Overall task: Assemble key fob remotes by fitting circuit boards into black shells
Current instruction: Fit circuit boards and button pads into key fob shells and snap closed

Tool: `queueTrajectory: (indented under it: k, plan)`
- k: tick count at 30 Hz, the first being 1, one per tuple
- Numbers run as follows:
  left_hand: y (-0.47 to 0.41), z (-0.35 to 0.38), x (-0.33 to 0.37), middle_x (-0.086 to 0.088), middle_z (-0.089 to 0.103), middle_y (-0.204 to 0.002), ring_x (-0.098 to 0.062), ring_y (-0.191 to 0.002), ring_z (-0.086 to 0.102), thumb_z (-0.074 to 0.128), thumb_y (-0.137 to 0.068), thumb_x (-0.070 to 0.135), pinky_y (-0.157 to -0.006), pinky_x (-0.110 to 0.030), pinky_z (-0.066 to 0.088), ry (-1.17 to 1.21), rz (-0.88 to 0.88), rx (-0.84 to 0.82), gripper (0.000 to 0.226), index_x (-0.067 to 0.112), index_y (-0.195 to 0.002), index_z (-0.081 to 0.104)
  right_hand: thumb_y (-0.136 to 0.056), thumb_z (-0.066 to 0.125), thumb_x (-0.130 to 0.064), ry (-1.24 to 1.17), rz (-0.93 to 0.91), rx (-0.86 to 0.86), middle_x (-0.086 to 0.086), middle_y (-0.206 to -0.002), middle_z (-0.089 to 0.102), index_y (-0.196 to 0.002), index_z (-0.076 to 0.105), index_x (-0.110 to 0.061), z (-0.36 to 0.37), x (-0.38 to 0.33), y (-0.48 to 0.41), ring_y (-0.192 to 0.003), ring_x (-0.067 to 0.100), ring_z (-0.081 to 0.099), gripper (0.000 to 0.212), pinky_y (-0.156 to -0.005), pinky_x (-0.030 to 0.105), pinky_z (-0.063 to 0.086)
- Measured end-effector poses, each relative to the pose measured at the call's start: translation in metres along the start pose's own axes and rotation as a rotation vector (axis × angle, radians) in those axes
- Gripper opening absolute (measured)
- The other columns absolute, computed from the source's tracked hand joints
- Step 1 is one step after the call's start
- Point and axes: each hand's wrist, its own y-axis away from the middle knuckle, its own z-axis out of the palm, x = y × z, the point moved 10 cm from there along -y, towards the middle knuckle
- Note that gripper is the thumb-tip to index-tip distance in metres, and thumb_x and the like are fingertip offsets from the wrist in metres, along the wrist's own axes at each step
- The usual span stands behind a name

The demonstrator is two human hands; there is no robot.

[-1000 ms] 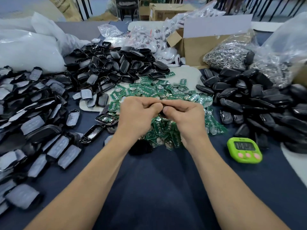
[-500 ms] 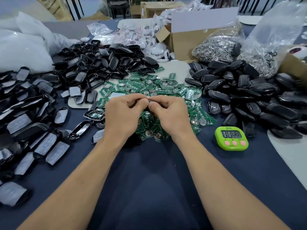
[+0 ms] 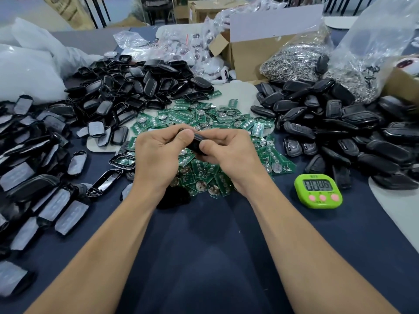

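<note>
The left hand (image 3: 156,155) and right hand (image 3: 229,150) are meeting just above the near edge of the spread of green circuit boards (image 3: 204,118). Each is pinching one end of a single black shell (image 3: 196,143) between thumb and curled fingers, which are hiding whether a board is seated inside. The shell is appearing light, rigid and glossy, so probably slippery with fragile clips. I am judging it best gripped along its long edges with even pressure on the rim, working well inside the green timer (image 3: 317,191) lying beyond the right wrist.
</note>
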Motion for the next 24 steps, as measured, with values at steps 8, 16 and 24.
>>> queueTrajectory:
  k: [8,16,24]
  plan:
    - [0.003,0.011,-0.001,-0.023,0.076,-0.094,-0.025,-0.085,0.068,0.064,-0.102,0.020,-0.083,-0.043,0.059,0.167,-0.117,-0.044,0.025,0.027,-0.089,0.085,-0.096,0.063,0.009,-0.438,0.118,0.076,0.016,-0.092,0.079,-0.095,0.078,-0.003,0.006,0.012,0.005,-0.082,0.029,0.078,0.020,-0.079,0.038,0.066]
    - [0.008,0.002,-0.002,-0.016,0.080,-0.099,-0.044,-0.106,0.071,0.063,-0.102,0.009,-0.099,-0.056,0.057,0.224,-0.167,0.099,0.027,0.019,-0.090,0.085,-0.095,0.066,0.007,-0.191,0.070,0.074,0.020,-0.098,0.079,-0.110,0.077,0.001,0.007,0.009,0.006,-0.092,0.031,0.077,0.019,-0.083,0.043,0.065]
    - [0.008,-0.002,-0.001,-0.020,0.079,-0.093,-0.048,-0.100,0.070,0.064,-0.101,0.010,-0.092,-0.059,0.059,0.172,-0.183,0.115,0.032,0.021,-0.079,0.085,-0.093,0.067,0.009,-0.242,0.101,0.041,0.014,-0.096,0.080,-0.108,0.077,0.002,0.010,0.013,0.009,-0.082,0.026,0.077,0.019,-0.070,0.031,0.064]
